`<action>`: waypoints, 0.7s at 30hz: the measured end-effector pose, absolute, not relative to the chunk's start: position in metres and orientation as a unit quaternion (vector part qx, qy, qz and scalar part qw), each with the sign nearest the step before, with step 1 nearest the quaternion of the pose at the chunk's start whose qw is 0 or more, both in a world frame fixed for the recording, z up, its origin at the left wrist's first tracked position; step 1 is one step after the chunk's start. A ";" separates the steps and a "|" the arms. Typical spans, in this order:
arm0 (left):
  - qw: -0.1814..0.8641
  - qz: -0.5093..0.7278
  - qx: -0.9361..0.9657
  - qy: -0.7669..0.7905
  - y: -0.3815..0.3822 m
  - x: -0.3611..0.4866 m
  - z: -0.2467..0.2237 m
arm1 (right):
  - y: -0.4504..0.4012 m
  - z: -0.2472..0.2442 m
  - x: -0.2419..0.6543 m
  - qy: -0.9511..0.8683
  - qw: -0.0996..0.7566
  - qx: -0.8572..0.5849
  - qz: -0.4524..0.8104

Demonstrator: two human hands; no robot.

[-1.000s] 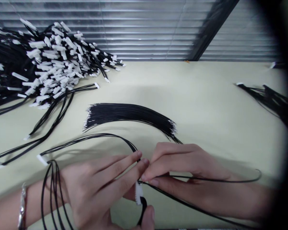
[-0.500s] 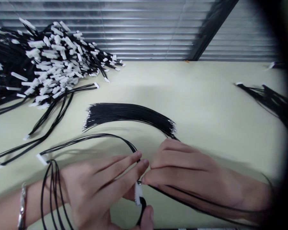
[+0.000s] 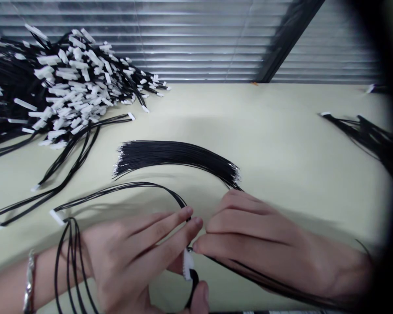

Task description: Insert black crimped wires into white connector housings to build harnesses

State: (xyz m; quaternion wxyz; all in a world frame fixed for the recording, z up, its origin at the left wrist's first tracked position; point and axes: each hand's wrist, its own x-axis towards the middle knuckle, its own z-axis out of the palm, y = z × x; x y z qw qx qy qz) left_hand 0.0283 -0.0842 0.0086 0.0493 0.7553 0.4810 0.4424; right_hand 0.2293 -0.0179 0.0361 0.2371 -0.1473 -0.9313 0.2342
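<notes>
- Connector [image 3: 187,264], white, sits in the lower middle of the frame, between the two hands; its upper end is partly hidden by fingers.
- Left hand [image 3: 140,257], lower left of centre, has its grip closed about the connector; an index fingertip shows behind it, but the exact contact is covered by the other fingers.
- Right hand [image 3: 258,240], lower right, has its grip pinching black wires [image 3: 240,272] beside the connector's upper end; the thumb is hidden, and how many wires it holds cannot be told.
- Small metal tip [image 3: 190,249] shows between the right fingertips and the connector, too small to make out whether it is seated.
- Second connector [image 3: 57,216], left of the left hand, has wire loops [image 3: 72,261] hanging across the wrist and cut off by the bottom edge.
- Wire bundle [image 3: 180,158], mid-frame, lies on the counter [image 3: 281,144]; its lower right end runs behind the right hand.
- Harness pile [image 3: 75,83], upper left, is cut off by the left edge, its strands too tangled to count.
- Harnesses [image 3: 356,126] at the right run into a blurred dark border that also swallows the right forearm.
</notes>
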 end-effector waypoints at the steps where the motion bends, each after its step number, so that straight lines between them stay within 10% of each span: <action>1: 0.048 0.438 0.760 0.478 -0.084 0.028 0.008 | -0.018 0.037 0.229 -0.932 0.235 -0.147 0.233; 21: 0.039 0.425 0.787 0.447 -0.083 0.021 0.005 | -0.018 0.031 0.225 -0.925 0.240 -0.123 0.267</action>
